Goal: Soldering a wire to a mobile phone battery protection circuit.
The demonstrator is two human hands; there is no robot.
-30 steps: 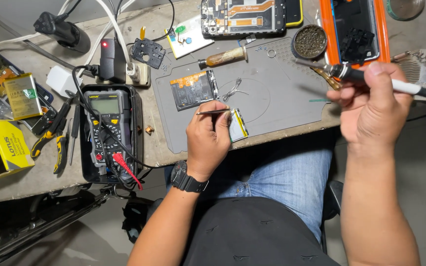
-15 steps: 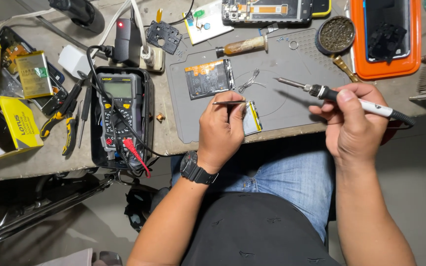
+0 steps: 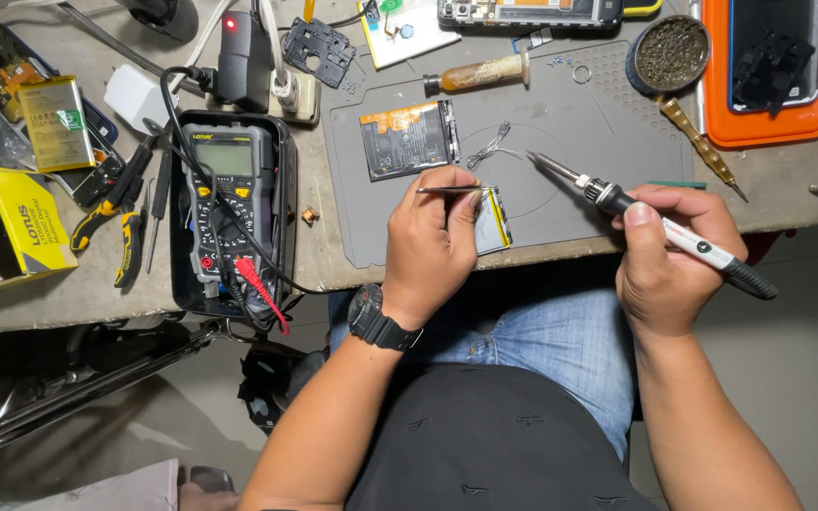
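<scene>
My left hand (image 3: pixel 431 244) pinches thin metal tweezers (image 3: pixel 447 190) over a small flat battery with a yellow edge (image 3: pixel 493 220) lying on a grey work mat (image 3: pixel 560 203). My right hand (image 3: pixel 669 254) grips a soldering iron (image 3: pixel 660 227), its tip pointing up-left toward the mat's middle, close to a coil of solder wire (image 3: pixel 490 149). A second flat battery with orange tape (image 3: pixel 407 139) lies just above my left hand.
A multimeter with red and black leads (image 3: pixel 229 203) sits left of the mat. Pliers (image 3: pixel 111 222), a yellow box (image 3: pixel 26 222) and a power adapter (image 3: pixel 243 47) crowd the left. An orange tray holding a phone (image 3: pixel 776 68), a tip-cleaner tin (image 3: pixel 669 52) and a syringe (image 3: pixel 480 73) lie along the back.
My right hand has brought the soldering iron down and left, from the mat's right edge toward its middle. My left hand keeps the tweezers over the small battery.
</scene>
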